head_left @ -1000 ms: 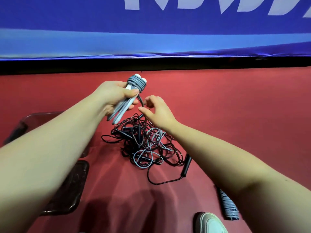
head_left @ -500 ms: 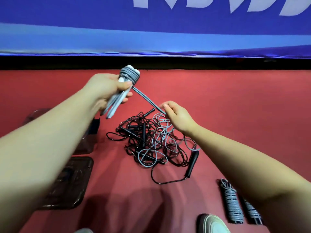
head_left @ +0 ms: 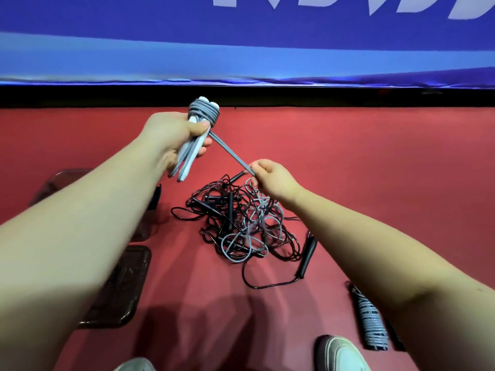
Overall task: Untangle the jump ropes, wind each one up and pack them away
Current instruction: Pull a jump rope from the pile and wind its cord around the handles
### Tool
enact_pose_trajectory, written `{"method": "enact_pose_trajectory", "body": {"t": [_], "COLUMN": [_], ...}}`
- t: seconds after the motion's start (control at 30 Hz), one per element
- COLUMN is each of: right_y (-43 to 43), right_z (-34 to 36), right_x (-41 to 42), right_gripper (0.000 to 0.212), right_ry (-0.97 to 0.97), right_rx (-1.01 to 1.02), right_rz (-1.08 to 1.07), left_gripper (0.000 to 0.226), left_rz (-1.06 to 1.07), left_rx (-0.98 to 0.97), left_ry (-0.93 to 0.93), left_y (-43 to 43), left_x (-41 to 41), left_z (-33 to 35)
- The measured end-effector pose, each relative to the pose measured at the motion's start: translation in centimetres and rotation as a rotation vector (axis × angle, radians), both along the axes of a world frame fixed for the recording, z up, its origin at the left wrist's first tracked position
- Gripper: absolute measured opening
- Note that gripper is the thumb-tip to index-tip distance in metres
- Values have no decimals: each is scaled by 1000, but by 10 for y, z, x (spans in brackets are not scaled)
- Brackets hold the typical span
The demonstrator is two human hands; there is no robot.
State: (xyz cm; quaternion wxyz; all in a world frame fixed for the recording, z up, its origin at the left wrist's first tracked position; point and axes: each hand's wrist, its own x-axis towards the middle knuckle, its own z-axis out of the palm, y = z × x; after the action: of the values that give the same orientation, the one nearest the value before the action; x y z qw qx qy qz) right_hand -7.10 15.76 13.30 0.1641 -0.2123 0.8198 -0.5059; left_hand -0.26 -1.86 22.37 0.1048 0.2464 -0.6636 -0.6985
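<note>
Mid-wind on a grey jump rope, by the look of it. Gripping the two pale grey handles (head_left: 187,156) side by side in the left hand (head_left: 171,132), curled tight round them, with several turns of grey cord (head_left: 205,112) already stacked round their top ends. Pinching the same cord lower down in the right hand (head_left: 273,178), below and to the right of the left one.

Key bit: taut stretch (head_left: 230,153) pulled dead straight between the two hands, running diagonally from upper left to lower right. Next turn probably means swinging the right hand up and round the handle tops while keeping that tension.

Right hand much the nearer to the tangle (head_left: 241,223), sitting just under it on the red floor (head_left: 375,170). Loose grey loops down there mixed in with thin glossy black cords and at least one slim black handle (head_left: 308,255). Could easily snag while feeding out, just guessing.

Cord smooth and rubbery-looking, maybe flat or doubled, hard to tell. Handles slim, tapered, likely hard plastic.

One wound bundle (head_left: 372,322) already lying at lower right, near a shoe (head_left: 340,354). Dark trays (head_left: 117,290) off to the left, presumably for packing.
</note>
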Motion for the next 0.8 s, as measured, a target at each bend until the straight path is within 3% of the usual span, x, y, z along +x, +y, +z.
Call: {"method": "enact_pose_trajectory", "body": {"t": [0.1, 0.23, 0.33, 0.5, 0.63, 0.7, 0.8], "right_y": [9, 20, 20, 14, 13, 14, 15], "right_z": [3, 23, 46, 73, 88, 94, 98], "right_x": [3, 14, 25, 36, 36, 35, 33], "right_gripper": [31, 26, 17, 18, 12, 8, 18], "right_ry": [129, 238, 244, 431, 497, 538, 641], "right_rx": [145, 166, 70, 139, 186, 243, 373], "right_rz": [31, 137, 216, 206, 140, 127, 118], "left_gripper": [14, 28, 30, 36, 17, 20, 24], "left_rz": [22, -20, -154, -330, -406, -456, -547], "left_rx": [-80, -214, -433, -839, -1006, -1106, -1252], "left_ry": [-19, -24, -69, -93, -176, -223, -250], "left_y": [-1, -6, -7, 7, 17, 25, 39], "left_x": [-1, 0, 1, 4, 5, 7, 9], "left_z": [-12, -27, -37, -36, -23, -18, -14]}}
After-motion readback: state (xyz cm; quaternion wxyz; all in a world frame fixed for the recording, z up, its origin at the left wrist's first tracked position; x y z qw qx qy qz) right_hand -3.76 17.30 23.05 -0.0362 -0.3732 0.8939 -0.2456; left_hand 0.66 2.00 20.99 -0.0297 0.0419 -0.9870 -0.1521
